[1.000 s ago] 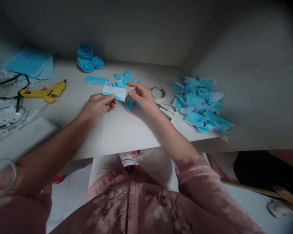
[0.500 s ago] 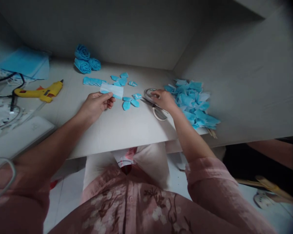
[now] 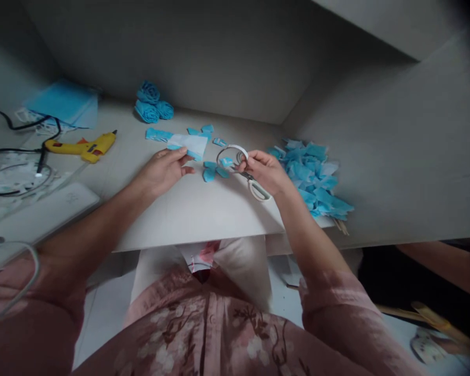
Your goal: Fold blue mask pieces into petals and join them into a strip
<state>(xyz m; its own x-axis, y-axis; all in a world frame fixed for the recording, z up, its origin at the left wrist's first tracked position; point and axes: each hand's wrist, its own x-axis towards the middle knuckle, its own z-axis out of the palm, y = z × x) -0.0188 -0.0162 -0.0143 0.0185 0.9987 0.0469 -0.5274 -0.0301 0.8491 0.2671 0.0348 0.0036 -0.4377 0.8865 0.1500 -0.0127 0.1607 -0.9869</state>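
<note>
My left hand (image 3: pixel 163 169) pinches a pale blue-and-white fabric piece (image 3: pixel 188 142) just above the white table (image 3: pixel 188 209). My right hand (image 3: pixel 265 169) is closed on white-handled scissors (image 3: pixel 246 172), lifted a little off the table, their handle loops on either side of my fingers. Small cut blue petals (image 3: pixel 213 171) lie on the table between my two hands. More blue scraps (image 3: pixel 203 130) lie just beyond the fabric piece.
A heap of blue fabric pieces (image 3: pixel 311 175) lies at the right by the wall. Blue fabric roses (image 3: pixel 152 103) sit at the back. A yellow glue gun (image 3: pixel 86 148) with black cables (image 3: pixel 23 151), a stack of blue sheets (image 3: pixel 65 102) and a white flat object (image 3: pixel 39 209) are at the left.
My right hand left the fabric piece, reached right to the scissors by the blue heap, and picked them up toward the centre. My left hand kept holding the fabric piece.
</note>
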